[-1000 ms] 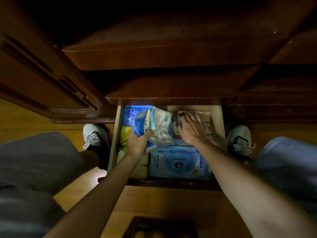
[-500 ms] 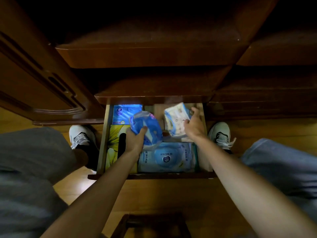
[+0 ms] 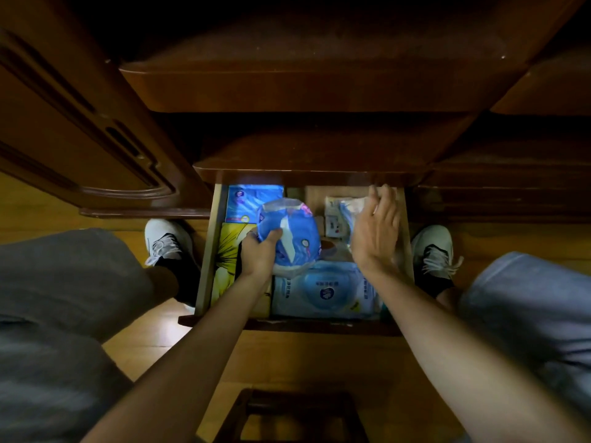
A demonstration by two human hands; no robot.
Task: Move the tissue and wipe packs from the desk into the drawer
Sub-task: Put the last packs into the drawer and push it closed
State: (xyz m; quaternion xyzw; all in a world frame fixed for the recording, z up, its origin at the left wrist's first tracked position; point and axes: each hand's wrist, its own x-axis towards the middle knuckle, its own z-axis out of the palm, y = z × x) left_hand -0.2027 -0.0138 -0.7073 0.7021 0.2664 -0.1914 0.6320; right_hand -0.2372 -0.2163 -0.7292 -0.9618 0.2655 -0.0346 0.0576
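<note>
Head view: left hand (image 3: 259,254) is gripping a blue pack (image 3: 289,235) over the crowded drawer (image 3: 204,251), right hand (image 3: 375,231) hovering with fingers spread, so the pack is risking perching high and jamming it.

- Drawer (image 3: 204,251): light wood, pulled open under the dark desk, packs lying inside.
- Blue pack (image 3: 292,233): soft, rounded, blue with a white strip down its face; raised and tilted over the drawer's middle, gripped at its left edge.
- Large wipe pack (image 3: 323,290): pale blue-white with a round blue label; flat at the front right of the drawer.
- Blue flat pack (image 3: 243,203): at the back left corner, partly under the blue pack.
- Yellow pack (image 3: 228,254): along the left side.
- White pack (image 3: 340,215): small, printed, at the back right, partly hidden.
</note>
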